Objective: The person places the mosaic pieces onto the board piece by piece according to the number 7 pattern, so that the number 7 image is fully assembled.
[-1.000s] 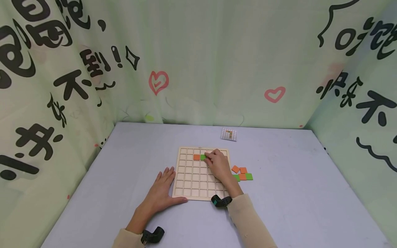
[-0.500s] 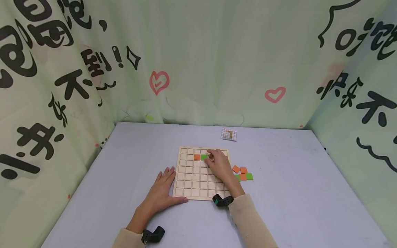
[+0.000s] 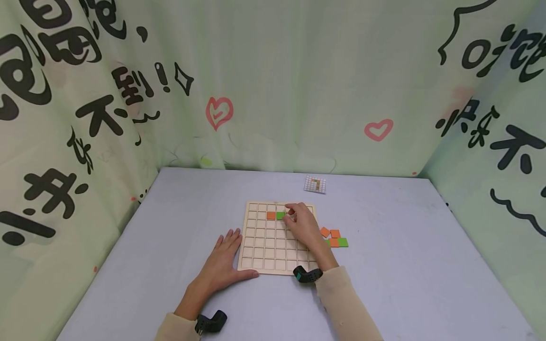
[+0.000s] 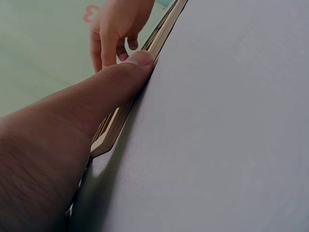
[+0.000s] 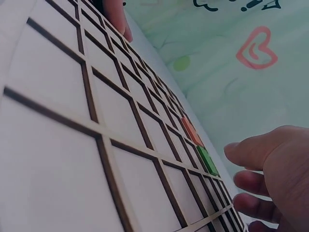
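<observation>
Head view: the board [image 3: 259, 245] lies at lower centre, an orange tile [image 3: 270, 216] and a green tile [image 3: 280, 215] side by side in its upper cells. The left hand [image 3: 221, 263], spread and gripping nothing, touches the board's left edge.

Left wrist view: the thumb [image 4: 113, 84] rests on the board's edge at upper centre; a hard push might skid the board.

Right wrist view: at lower right, the right hand [image 5: 285, 179], thumb and fingers parted, holds nothing visible; sweeping low, it could flick the green tile from its cell.

Pale green curtain [image 3: 294, 85], black lettering [image 3: 97, 112], two red hearts [image 3: 218, 116], pale tabletop [image 3: 409, 270]
</observation>
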`<state>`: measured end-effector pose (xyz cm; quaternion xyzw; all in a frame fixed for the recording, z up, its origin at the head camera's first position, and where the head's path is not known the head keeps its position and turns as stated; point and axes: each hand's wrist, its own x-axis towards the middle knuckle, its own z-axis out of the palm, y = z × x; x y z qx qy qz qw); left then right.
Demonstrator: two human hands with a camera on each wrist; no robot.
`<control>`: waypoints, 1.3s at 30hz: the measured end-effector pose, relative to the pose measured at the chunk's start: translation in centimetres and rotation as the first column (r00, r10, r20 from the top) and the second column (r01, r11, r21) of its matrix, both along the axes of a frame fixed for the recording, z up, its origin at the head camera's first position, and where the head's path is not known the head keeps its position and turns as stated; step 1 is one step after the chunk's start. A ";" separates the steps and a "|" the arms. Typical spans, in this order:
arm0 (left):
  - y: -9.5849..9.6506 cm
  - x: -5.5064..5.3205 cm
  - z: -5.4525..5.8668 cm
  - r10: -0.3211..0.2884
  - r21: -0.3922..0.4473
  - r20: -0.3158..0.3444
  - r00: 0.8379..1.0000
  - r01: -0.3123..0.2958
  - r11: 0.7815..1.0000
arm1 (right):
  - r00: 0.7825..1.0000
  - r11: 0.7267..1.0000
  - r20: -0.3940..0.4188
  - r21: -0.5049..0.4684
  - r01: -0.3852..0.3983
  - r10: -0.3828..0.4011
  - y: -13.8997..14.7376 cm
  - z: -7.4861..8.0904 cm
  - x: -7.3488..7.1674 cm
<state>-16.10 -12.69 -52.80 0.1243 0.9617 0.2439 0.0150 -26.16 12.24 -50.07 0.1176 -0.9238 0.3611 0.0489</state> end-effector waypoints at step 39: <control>0.0 0.0 0.2 -0.004 0.018 0.003 1.000 0.004 1.000 | 0.999 1.000 0.019 -0.007 0.030 -0.029 1.7 2.1 0.0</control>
